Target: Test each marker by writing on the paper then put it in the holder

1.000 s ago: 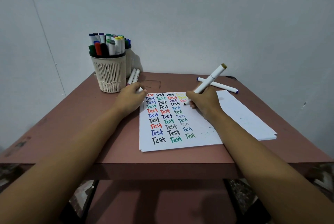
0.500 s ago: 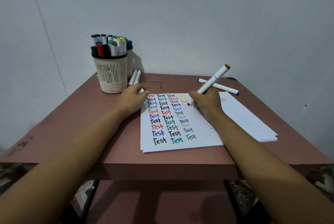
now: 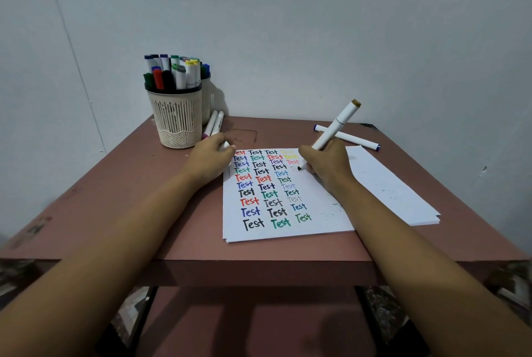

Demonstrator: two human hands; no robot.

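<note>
While the right fingers (image 3: 310, 169) are gripping the marker (image 3: 335, 126), tip touching the paper (image 3: 288, 230) at its upper right, the wrist may be smearing wet ink under it. The left fingers (image 3: 221, 152) are curling round a white cap (image 3: 225, 145) at the paper's top left corner. The holder (image 3: 177, 117) is standing beyond that corner; the pink counter (image 3: 115, 198) is meeting a pale wall (image 3: 316, 25) behind.

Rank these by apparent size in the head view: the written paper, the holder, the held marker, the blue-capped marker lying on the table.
1. written paper
2. holder
3. held marker and blue-capped marker: they look alike in length, so unranked.
</note>
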